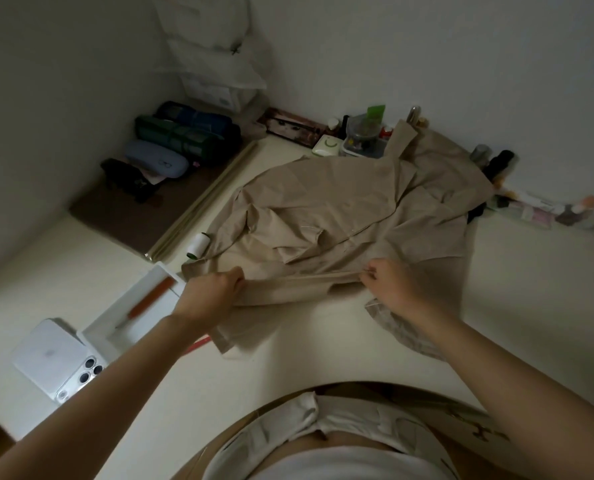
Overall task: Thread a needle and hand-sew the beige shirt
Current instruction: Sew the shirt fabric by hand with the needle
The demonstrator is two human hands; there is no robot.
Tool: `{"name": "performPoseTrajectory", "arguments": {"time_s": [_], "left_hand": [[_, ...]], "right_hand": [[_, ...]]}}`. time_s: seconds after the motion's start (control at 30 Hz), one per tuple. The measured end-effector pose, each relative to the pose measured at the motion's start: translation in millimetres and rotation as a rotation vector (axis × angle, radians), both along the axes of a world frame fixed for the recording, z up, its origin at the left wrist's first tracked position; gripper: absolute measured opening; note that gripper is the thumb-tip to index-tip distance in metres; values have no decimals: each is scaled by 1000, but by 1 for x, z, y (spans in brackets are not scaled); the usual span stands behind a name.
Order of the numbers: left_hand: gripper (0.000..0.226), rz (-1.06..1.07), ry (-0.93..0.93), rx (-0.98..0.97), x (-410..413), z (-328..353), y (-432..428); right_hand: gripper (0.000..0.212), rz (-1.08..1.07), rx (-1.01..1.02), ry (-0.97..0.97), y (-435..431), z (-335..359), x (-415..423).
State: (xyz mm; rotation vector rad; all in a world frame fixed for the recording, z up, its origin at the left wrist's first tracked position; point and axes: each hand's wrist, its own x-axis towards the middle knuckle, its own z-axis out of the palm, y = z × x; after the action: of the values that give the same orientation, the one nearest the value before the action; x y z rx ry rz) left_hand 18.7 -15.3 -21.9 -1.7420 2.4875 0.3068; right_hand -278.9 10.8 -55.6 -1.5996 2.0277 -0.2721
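white top [351, 462]: 6 o'clock, nearest
beige shirt [340, 209]: centre of surface [288, 362]
left hand [212, 292]: fingers pinch its hem [302, 279]
right hand [389, 285]: fingers pinch same hem (pulled taut)
thread spool [198, 245]: shirt's 9 o'clock

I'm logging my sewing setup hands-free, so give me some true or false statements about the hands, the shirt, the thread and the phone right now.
1. The left hand and right hand both grip the beige shirt at its near edge. True.
2. The white thread spool sits on top of the shirt. False: it lies on the table, just off the shirt's left side.
3. The orange-handled tool lies in the white tray. True.
4. The phone lies screen up on the shirt. False: it lies with its camera lenses facing up, left of the tray, away from the shirt.
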Motion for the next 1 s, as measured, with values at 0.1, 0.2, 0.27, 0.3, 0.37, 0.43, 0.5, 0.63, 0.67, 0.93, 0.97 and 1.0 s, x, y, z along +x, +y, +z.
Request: {"name": "performPoseTrajectory", "arguments": {"time_s": [0.1,0.2,0.27,0.3,0.37,0.43,0.5,0.63,0.67,0.93,0.97,1.0], "left_hand": [[21,-6,-199,78,3,-4,6],[26,2,-431,51,-3,-7,10],[37,-27,-456,-77,-14,-8,11],[39,-40,-370,-118,-22,-8,11],[36,-8,-60,-125,-44,-6,11],[38,32,243,-42,-71,-4,10],[53,3,368,49,-98,-5,10],[52,1,472,134,-137,-12,13],[45,22,515,139,-141,-14,13],[13,67,767,116,-133,-12,7],[12,72,769,124,-131,-12,6],[11,72,764,132,-128,-12,5]], "right_hand": [[41,42,-9,1,1,2,2],[39,68,-25,16,4,5,0],[33,65,-44,13,4,7,0],[30,63,-55,16,5,9,0],[25,72,-82,21,6,13,2],[21,95,-107,6,8,16,5],[18,118,-119,-6,11,19,9],[15,154,-118,-26,15,26,12],[12,153,-122,-28,16,27,11],[13,55,-195,-44,16,19,-14],[13,50,-196,-48,16,19,-16],[14,47,-194,-57,16,18,-17]]}}
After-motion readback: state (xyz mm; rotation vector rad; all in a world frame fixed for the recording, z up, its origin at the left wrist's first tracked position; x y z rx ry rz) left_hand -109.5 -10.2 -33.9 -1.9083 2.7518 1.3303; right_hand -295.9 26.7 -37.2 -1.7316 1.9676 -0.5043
